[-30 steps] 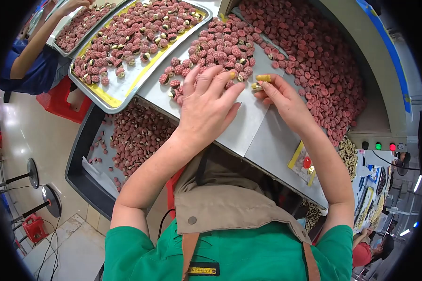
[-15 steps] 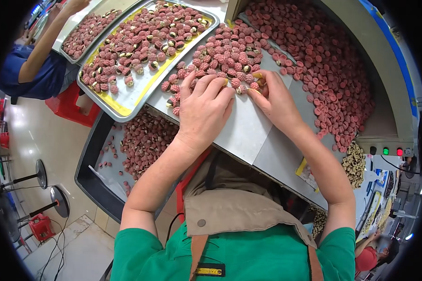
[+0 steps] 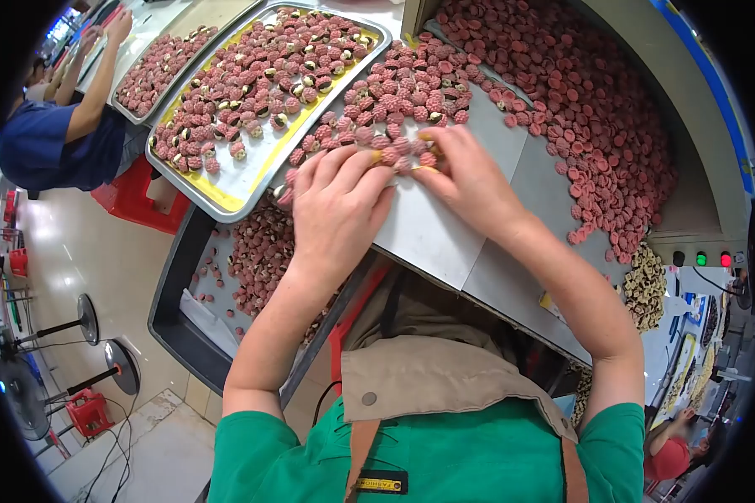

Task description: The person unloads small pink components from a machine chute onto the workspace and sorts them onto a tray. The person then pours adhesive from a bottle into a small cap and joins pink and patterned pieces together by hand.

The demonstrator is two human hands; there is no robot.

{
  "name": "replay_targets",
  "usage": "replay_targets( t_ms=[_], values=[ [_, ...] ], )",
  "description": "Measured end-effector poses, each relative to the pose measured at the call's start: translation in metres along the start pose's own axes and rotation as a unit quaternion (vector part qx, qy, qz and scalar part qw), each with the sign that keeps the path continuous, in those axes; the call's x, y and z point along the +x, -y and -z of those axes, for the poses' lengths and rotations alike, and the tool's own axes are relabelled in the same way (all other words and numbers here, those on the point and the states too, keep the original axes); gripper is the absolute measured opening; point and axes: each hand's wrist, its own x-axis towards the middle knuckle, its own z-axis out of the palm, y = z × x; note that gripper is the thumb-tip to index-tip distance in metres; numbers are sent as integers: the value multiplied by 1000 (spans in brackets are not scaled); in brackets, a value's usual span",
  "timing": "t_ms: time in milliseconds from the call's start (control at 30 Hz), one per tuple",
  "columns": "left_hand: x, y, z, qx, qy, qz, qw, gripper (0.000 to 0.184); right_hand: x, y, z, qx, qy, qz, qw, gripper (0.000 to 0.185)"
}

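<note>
Pink raspberry-shaped pieces [image 3: 407, 92], some showing dark and cream insides, lie heaped on the grey metal worktop [image 3: 445, 230]. My left hand [image 3: 335, 201] is palm down at the heap's near edge, its fingers curled close together. Its index tip, in a yellow finger cover, touches pieces; anything under the fingers is hidden. My right hand [image 3: 470, 180], with yellow-covered thumb and index tips, pinches a raspberry-shaped piece [image 3: 428, 158]. A few more pieces sit between the two hands. The fingertips are slightly blurred.
A yellow-lined metal tray [image 3: 231, 199] of pieces stands to the left, with a dark bin [image 3: 172, 289] of pieces below it. Loose pink shells [image 3: 604, 168] fill the right side, near cream-coloured pieces [image 3: 644, 289]. A co-worker in a blue shirt [image 3: 59, 147] sits at the left.
Both hands have moved left and slightly nearer along the heap's edge. Several pieces now show between my fingertips. The co-worker's arms have shifted, and the whole view has moved slightly.
</note>
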Motion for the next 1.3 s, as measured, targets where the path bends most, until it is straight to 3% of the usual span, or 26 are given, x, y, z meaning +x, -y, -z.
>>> replay_targets(
  t_ms=[100,233,267,367,400,433,567,667,833,967,1067,1300],
  values=[
    [-21,12,22,15,5,17,1000,20,5,22,-26,14,-11,48,999,33],
    [-60,23,50,46,-8,83,995,21,10,55,-72,74,29,84,993,42],
    [-69,25,55,53,-18,100,993,21,10,63,-78,66,-2,135,989,30],
    [-77,27,66,59,-36,125,990,21,9,65,-69,98,28,125,987,38],
    [-77,26,69,59,-40,132,989,21,13,55,-58,74,-3,138,988,34],
    [-72,25,69,51,-47,121,990,22,17,39,-45,48,-32,152,987,30],
    [-26,19,47,2,-64,57,996,25,30,-33,13,-20,-122,6,992,24],
    [24,9,18,-41,-24,-22,999,30,29,-59,33,-94,-172,21,980,21],
    [92,-5,-57,-27,-20,-100,994,36,34,-69,35,-174,-129,50,975,19],
    [96,7,-66,-20,48,-82,995,32,35,-80,42,-238,-95,25,966,19],
    [80,16,-46,-41,65,-73,994,31,22,-76,60,-301,-82,62,948,18],
    [53,22,-2,-2,156,-45,987,36,13,-65,80,-402,-101,17,910,16]
  ],
)
